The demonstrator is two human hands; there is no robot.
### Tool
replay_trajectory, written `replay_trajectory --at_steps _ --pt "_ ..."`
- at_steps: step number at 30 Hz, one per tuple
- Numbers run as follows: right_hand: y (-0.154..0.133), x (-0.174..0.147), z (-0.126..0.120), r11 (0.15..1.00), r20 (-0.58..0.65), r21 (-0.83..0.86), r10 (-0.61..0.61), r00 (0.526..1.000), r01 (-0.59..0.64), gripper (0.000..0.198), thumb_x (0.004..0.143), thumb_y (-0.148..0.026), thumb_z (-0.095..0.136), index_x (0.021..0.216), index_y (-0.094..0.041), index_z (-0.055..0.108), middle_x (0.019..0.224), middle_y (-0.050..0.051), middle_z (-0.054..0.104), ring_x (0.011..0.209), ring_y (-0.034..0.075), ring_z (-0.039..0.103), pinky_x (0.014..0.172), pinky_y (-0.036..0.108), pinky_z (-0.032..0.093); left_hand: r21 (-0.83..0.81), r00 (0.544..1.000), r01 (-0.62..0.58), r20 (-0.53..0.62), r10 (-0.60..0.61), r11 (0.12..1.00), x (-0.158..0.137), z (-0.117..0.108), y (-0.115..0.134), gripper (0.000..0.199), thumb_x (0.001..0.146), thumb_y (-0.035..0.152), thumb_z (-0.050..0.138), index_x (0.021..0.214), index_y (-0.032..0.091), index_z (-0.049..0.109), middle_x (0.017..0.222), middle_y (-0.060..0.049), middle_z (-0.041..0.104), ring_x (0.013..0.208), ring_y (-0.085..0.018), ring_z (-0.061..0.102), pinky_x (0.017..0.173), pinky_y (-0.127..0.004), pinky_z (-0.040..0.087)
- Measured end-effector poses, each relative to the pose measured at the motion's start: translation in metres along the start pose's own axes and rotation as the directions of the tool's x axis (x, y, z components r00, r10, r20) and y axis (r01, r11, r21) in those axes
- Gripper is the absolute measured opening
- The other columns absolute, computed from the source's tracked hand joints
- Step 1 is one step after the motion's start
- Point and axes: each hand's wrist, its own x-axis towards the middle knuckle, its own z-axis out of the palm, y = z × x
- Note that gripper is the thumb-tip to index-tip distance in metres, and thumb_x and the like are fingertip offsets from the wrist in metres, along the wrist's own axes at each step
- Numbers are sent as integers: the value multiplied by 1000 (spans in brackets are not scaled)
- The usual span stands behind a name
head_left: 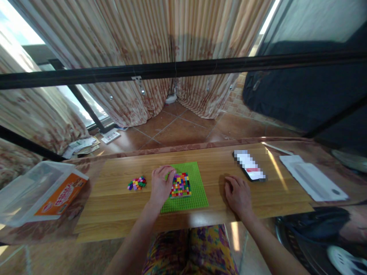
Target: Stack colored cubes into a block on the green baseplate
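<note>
Multicoloured square plastic-brick mosaic (182,185) lies just right of the nearer left hand (160,184), its grip narrow, contents not determinable.

No readable text, blurred white lettering (63,193) on plastic tub (24,187) with orange label (61,195), pixelated phone screen (249,165)

Studded plastic baseplate (200,194), plastic bricks (182,185), smooth wood-grain tabletop (111,210), pleated cloth curtains (143,38)

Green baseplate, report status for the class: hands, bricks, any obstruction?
Left hand at left side of brick block, grip unclear. Right hand on table, near phone. Brick block on green baseplate, partly hidden by that left hand.
</note>
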Motion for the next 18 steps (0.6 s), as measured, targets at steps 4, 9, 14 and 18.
replay_trajectory --at_steps 4,9,14,18 --pt "0 0 1 1000 -13 -7 -1 1000 0 26 89 -29 47 105 -19 65 112 11 64 103 24 53 89 41 43 47 999 -12 48 10 999 -1 8 1 17 90 26 55 84 23 70 92 -3 73 94 -19 65 92 -38 42" --pt "1 0 1 1000 -10 -20 -5 1000 5 25 89 -29 47 105 -20 65 111 11 64 102 24 54 88 41 44 72 998 -18 63 13 997 -2 11 -1 17 90 24 54 81 21 68 90 -4 73 91 -19 65 88 -37 43" --pt "0 0 0 1000 -16 -23 -13 1000 13 24 89 -28 48 104 -19 64 112 10 64 103 23 54 87 40 44 6 996 -10 84 9 1000 -4 10 -1 16 90 22 53 81 20 65 84 -3 71 84 -18 64 82 -33 45" --pt "0 0 -1 1000 -4 -26 -15 1000 15 24 89 -27 48 105 -19 64 112 10 64 103 23 54 87 39 43 -11 997 46 69 -46 999 -7 12 -1 16 89 23 52 80 19 65 80 -4 69 79 -18 63 76 -30 46"
